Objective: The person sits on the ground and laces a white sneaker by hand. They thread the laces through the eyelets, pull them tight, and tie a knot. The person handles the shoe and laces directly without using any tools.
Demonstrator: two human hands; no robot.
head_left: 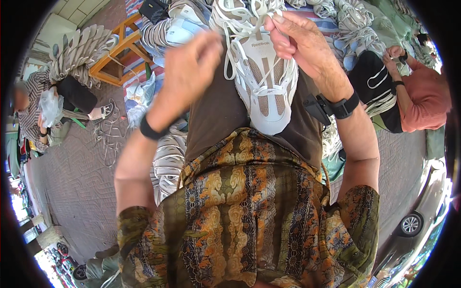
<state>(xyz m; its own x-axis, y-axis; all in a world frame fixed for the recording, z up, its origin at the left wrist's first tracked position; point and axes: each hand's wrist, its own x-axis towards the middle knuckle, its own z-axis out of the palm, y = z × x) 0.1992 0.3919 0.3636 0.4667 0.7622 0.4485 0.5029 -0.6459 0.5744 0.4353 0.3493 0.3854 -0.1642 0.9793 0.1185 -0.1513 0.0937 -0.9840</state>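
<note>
pinching white shoelace (263,23) in right hand (307,42), with running shoe (263,77) between hands; cannot tell grip of left hand (191,65).

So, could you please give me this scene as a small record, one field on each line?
Left hand: raised left of the sneaker, blurred; grip unclear
Right hand: pinching a white shoelace
Sneaker: white and brown, on the lap, toe toward the wearer
Left side: wooden stool; person in striped top with plastic bag
Right side: person in coral top; parked car
</note>
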